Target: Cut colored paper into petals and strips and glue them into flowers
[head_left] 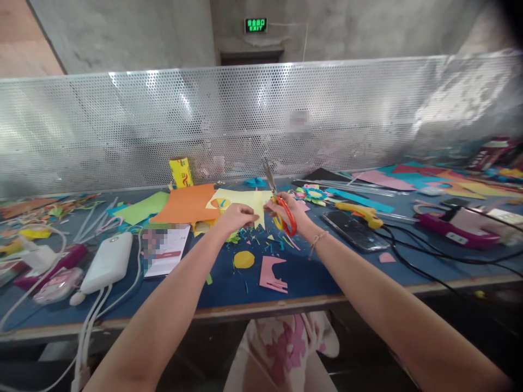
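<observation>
My left hand (pixel 238 218) is closed in a pinch at the edge of a small pale yellow piece of paper (pixel 259 207). My right hand (pixel 297 215) grips scissors (pixel 289 219) with red and yellow handles, their blades pointing up and away from me. The right fingertips are also close to that paper; whether they touch it I cannot tell. Behind the hands lies a larger pale yellow sheet (pixel 241 196), partly covering an orange sheet (pixel 188 202). Nearer to me, a yellow paper disc (pixel 244 259) and a pink paper offcut (pixel 273 274) rest on the blue table (pixel 229 299).
Left of my arm are a phone (pixel 174 251), a white power bank (pixel 108 261) and cables. On the right sit a dark phone (pixel 354 231), a yellow glue gun (pixel 362 214) and a purple power strip (pixel 457 228). A perforated metal screen (pixel 204 120) stands behind the table.
</observation>
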A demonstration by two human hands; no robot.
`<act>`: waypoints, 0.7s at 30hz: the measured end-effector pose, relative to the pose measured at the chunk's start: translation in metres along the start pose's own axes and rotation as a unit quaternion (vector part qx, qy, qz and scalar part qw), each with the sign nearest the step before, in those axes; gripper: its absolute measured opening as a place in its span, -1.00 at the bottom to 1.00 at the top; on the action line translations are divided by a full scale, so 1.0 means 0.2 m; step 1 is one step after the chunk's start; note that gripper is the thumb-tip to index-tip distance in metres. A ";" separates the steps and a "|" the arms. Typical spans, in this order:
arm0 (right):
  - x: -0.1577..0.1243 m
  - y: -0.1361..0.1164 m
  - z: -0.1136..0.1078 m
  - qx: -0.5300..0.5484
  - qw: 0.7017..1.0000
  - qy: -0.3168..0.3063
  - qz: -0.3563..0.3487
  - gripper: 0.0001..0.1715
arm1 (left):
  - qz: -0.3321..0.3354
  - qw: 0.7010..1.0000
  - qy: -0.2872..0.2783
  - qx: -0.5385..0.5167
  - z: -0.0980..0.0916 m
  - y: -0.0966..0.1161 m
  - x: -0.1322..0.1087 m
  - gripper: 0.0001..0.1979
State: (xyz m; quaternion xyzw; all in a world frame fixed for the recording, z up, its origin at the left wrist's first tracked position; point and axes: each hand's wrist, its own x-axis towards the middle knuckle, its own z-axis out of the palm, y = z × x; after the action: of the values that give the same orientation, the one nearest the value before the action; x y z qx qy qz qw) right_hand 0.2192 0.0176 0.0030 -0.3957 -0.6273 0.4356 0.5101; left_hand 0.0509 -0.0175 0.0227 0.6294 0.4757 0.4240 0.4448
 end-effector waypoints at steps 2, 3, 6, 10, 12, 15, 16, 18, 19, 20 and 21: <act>-0.03 -0.05 0.03 0.026 0.999 -0.029 -0.002 -0.51 | 0.010 1.000 -0.005 0.014 0.00 0.00 0.00 -0.78; -0.05 -0.06 0.05 0.027 0.999 -0.035 -0.005 -0.50 | 0.016 1.000 -0.003 0.014 0.01 0.00 0.00 -0.79; -0.07 -0.08 0.08 0.016 1.000 -0.026 0.003 -0.47 | 0.032 0.999 -0.003 -0.002 0.02 -0.01 0.01 -0.81; -0.07 -0.06 0.08 0.027 0.999 -0.005 0.022 -0.48 | 0.030 0.999 -0.025 0.011 -0.01 -0.02 0.03 -0.79; -0.06 -0.05 0.07 0.040 0.999 0.005 0.028 -0.48 | 0.038 0.995 -0.009 0.091 -0.06 -0.03 0.03 -0.79; -0.05 -0.03 0.05 0.055 0.997 0.013 0.044 -0.44 | 0.028 0.959 0.068 0.272 -0.19 -0.05 0.04 -0.76; -0.04 -0.03 0.04 0.053 0.997 0.014 0.050 -0.43 | -0.001 0.945 0.059 0.323 -0.24 -0.06 0.05 -0.74; -0.03 -0.01 0.03 0.041 0.997 0.018 0.059 -0.43 | -0.057 0.917 0.029 0.393 -0.31 -0.09 0.05 -0.71; -0.02 0.00 0.02 0.035 0.997 0.020 0.059 -0.44 | -0.076 0.910 0.013 0.408 -0.34 -0.10 0.06 -0.70; -0.02 0.01 0.02 0.033 0.998 0.022 0.056 -0.44 | -0.088 0.906 0.000 0.413 -0.36 -0.12 0.06 -0.69; -0.01 0.02 0.02 0.033 0.998 0.022 0.050 -0.45 | -0.092 0.908 -0.011 0.409 -0.37 -0.13 0.06 -0.68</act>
State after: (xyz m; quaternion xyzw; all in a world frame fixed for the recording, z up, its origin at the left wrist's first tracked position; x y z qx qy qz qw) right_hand 0.2165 0.0156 -0.0022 -0.4192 -0.5809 0.4719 0.5140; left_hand -0.0233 0.0107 0.0171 0.7143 0.6581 0.1429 0.1903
